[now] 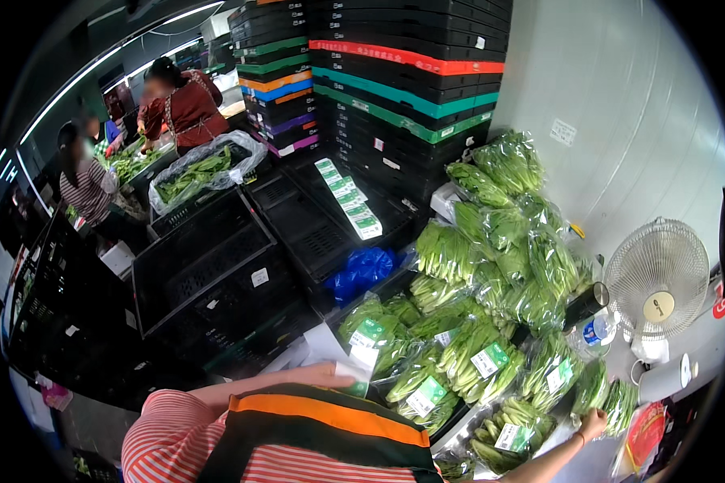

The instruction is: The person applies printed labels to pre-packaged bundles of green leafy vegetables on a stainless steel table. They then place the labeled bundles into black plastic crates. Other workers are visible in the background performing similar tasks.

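Pale wall [596, 80] behind bagged greens [447, 251]. Left hand [324, 374] apparently pinches a label [351, 371]; right hand [594, 423] grips a bag [592, 388]. Probable step: labelling; next move calls for a flat bag.

The left forearm [254, 388] angles inward to the partly covered left hand [322, 374]; the right arm [552, 461] extends outward, the right hand [594, 423] apparently curled.
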`<state>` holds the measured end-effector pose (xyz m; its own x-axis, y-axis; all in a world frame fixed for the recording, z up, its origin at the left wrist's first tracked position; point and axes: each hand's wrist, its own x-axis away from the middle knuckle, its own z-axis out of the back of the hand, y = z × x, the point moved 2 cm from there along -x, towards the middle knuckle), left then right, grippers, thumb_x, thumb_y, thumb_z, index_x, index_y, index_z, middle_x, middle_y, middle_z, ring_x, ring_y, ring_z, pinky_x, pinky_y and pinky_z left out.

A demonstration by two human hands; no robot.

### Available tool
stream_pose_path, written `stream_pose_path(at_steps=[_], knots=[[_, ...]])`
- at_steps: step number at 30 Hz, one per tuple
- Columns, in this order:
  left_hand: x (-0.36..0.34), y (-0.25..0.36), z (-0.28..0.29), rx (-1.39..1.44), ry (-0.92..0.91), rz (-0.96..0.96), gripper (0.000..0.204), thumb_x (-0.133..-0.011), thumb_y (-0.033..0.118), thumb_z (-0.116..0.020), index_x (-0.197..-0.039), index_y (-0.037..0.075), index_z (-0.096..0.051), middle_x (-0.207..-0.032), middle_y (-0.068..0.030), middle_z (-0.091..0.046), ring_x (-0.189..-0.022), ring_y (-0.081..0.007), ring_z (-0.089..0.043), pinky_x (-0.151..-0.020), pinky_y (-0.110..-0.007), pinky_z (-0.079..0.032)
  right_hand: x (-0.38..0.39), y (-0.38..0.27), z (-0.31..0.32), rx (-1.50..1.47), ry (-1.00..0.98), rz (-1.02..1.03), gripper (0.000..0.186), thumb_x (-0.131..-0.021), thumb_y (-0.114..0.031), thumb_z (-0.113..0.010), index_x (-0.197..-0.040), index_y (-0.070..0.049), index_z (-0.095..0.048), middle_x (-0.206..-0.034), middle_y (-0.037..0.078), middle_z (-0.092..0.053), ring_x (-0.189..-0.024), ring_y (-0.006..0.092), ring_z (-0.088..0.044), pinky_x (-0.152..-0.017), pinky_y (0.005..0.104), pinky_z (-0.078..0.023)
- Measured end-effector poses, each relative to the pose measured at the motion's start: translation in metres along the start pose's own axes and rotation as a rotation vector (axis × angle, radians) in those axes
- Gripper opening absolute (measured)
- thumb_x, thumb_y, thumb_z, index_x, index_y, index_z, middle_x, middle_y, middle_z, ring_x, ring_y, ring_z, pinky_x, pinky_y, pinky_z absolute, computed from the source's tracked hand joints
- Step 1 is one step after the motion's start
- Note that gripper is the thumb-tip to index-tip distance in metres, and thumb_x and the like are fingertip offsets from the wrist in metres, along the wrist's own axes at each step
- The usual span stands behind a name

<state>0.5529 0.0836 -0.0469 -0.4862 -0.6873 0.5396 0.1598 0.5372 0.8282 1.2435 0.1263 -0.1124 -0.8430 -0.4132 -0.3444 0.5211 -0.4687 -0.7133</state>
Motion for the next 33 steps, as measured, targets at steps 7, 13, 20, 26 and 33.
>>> stream_pose_path(at_steps=[7, 13, 20, 26, 33], knots=[[-0.011, 0.023, 0.028, 0.352, 0.415, -0.114, 0.024, -0.088, 0.017, -0.051, -0.102, -0.002, -0.057, -0.086, -0.0094, -0.063, -0.079, -0.0152, -0.062, -0.069, -0.029, -0.048, 0.085, -0.114, 0.042, -0.082, -0.392, 0.262, 0.018, -0.073, -0.009, -0.063, -0.088, 0.001, -0.060, -0.080, 0.012, -0.063, -0.071, 0.0138, -0.058, -0.066, 0.0287, -0.046], [-0.037, 0.046, -0.001, 0.262, 0.417, -0.323, 0.024, -0.089, 0.017, -0.051, -0.103, -0.002, -0.058, -0.089, -0.0043, -0.062, -0.079, -0.0104, -0.059, -0.070, -0.025, -0.046, 0.314, -0.292, -0.022, -0.706, -1.338, 0.571, 0.042, -0.077, -0.017, -0.065, -0.116, -0.006, -0.052, -0.101, 0.010, -0.057, -0.086, 0.0195, -0.058, -0.073, 0.0312, -0.049], [-0.037, 0.033, 0.000, 0.299, 0.443, -0.322, 0.020, -0.086, 0.011, -0.051, -0.095, -0.006, -0.055, -0.089, -0.0110, -0.058, -0.083, -0.0166, -0.057, -0.073, -0.029, -0.045, 0.384, -0.316, -0.028, -0.764, -0.869, 1.090, 0.019, -0.070, -0.013, -0.063, -0.087, -0.005, -0.059, -0.077, 0.007, -0.053, -0.067, 0.0228, -0.056, -0.057, 0.0319, -0.047], [-0.050, 0.022, 0.008, 0.510, 0.366, -0.247, 0.022, -0.086, 0.014, -0.049, -0.097, -0.005, -0.052, -0.092, -0.0130, -0.058, -0.082, -0.0226, -0.059, -0.073, -0.035, -0.048, 0.389, -0.304, -0.021, -0.673, -0.588, 1.262, 0.019, -0.070, -0.014, -0.054, -0.086, -0.006, -0.056, -0.081, 0.005, -0.050, -0.071, 0.0187, -0.054, -0.057, 0.0298, -0.045], [-0.055, 0.012, 0.011, 0.167, 0.442, -0.261, 0.027, -0.087, 0.016, -0.050, -0.100, -0.008, -0.053, -0.095, -0.0132, -0.057, -0.083, -0.0190, -0.056, -0.069, -0.028, -0.046, 0.391, -0.300, -0.022, -0.673, -0.632, 1.297, 0.017, -0.068, -0.016, -0.061, -0.083, -0.008, -0.058, -0.080, 0.004, -0.049, -0.073, 0.0203, -0.055, -0.057, 0.0335, -0.046]])
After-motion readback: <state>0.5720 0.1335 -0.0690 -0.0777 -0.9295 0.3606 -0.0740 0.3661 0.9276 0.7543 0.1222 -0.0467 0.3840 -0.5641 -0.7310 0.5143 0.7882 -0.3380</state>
